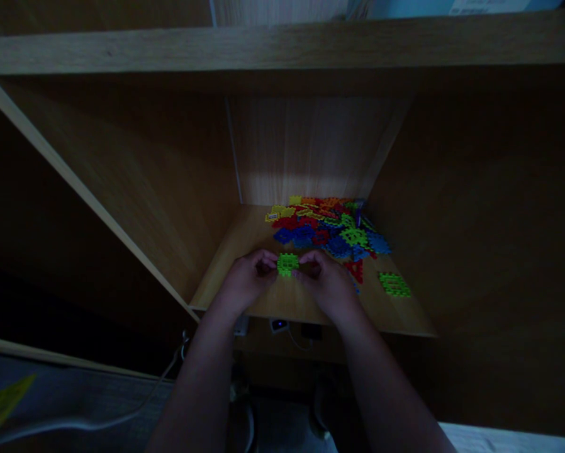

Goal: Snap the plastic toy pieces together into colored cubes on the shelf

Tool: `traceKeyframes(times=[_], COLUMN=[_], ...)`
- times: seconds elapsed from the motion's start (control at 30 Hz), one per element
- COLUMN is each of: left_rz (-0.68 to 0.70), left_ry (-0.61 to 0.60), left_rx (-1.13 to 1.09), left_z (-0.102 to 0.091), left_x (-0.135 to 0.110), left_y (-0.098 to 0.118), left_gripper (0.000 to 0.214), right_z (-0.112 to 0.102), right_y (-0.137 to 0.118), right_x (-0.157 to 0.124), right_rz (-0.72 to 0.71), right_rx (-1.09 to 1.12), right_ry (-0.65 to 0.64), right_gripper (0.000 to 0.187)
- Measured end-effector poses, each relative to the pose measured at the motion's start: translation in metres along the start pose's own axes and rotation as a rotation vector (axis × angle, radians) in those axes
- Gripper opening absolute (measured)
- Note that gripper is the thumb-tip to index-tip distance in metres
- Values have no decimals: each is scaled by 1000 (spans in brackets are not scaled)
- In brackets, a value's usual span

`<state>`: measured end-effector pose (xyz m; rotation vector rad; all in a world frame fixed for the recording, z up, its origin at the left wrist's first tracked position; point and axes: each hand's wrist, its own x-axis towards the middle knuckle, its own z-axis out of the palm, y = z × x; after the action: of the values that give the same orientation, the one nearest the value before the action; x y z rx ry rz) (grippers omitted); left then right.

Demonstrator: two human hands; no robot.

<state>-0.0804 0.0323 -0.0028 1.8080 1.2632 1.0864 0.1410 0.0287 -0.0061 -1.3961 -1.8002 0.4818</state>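
Between my two hands is a green square building tile (pixel 288 264) with toothed edges and a window-like grid in its middle. My left hand (pixel 251 277) pinches its left edge, and my right hand (pixel 324 280) pinches its right edge. Just beyond lies a pile of interlocking plastic tiles (pixel 306 233) in blue, red, yellow, orange and green. A red triangular tile (pixel 355 270) lies close to my right hand, which partly hides a small blue piece. Farther right, another green tile (pixel 394 284) with an open middle lies flat on the shelf.
The wooden shelf board (pixel 230 251) sits inside a cabinet with side walls. A thick upper shelf edge (pixel 282 47) crosses above, carrying a light blue box (pixel 409 7). Below are a small device with a lit screen (pixel 279 325) and a pale cable (pixel 136 412).
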Motion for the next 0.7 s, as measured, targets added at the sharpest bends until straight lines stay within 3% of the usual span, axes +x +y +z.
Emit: traceKeyframes(times=[0.7], left_rz=[29], left_ry=[-14], left_rx=[-57], left_z=[2], left_x=[3], left_y=[-10], left_gripper=[21], right_z=[0], right_y=[0], right_x=[-2], right_rz=[13], right_rx=[9], right_ry=[-43], right_gripper=[25])
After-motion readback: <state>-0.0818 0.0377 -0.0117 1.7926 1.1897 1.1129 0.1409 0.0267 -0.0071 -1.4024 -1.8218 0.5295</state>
